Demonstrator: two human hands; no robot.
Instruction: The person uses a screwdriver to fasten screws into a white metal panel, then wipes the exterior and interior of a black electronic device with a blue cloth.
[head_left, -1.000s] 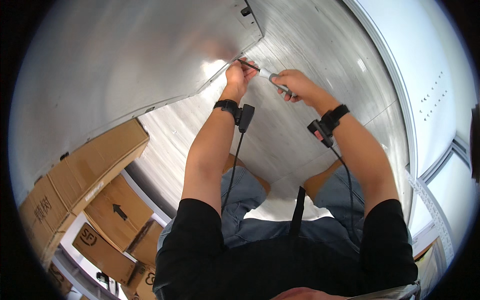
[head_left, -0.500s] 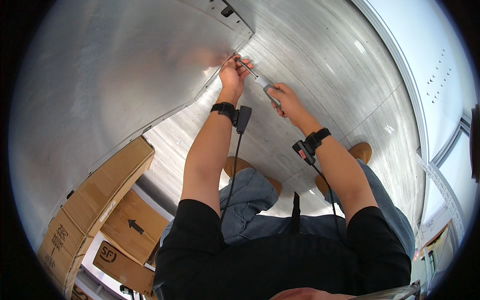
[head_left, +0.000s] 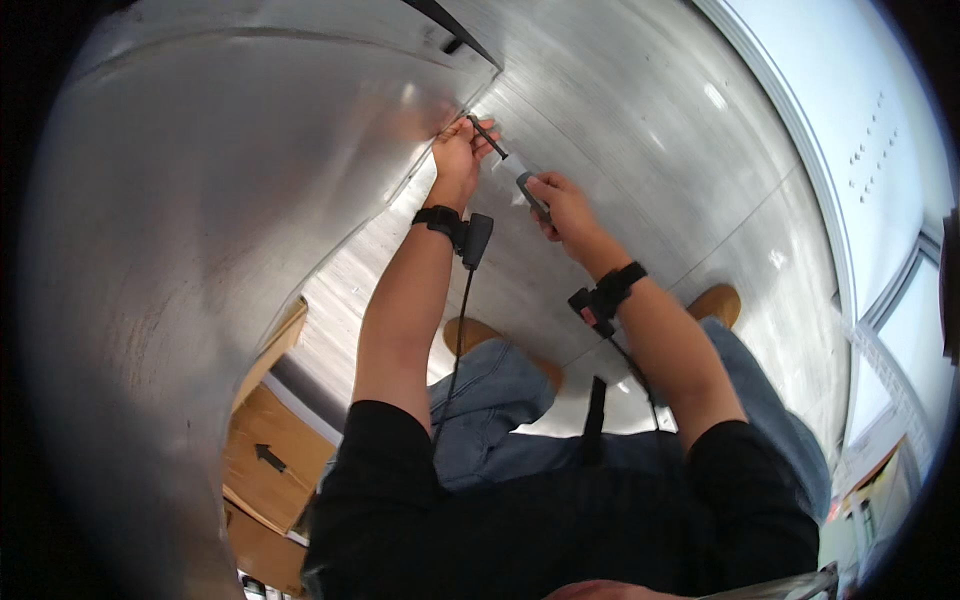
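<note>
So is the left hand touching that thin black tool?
Touching. The head view shows the left hand pinched round the tip end of the thin black tool, while the right hand grips its handle.

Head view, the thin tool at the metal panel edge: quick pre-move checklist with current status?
1. Right hand grip on the tool handle: ok, fingers wrap it.
2. Left hand steadying the thin dark shaft near its tip: ok, fingers rest at it.
3. Tip seated at the metal panel edge: cannot tell, the left hand hides the contact.
4. Wrist-band cables away from the tool: ok, they hang down along the forearms.
5. Cardboard boxes out of the work area: ok, low at the left, far from both hands.
</note>
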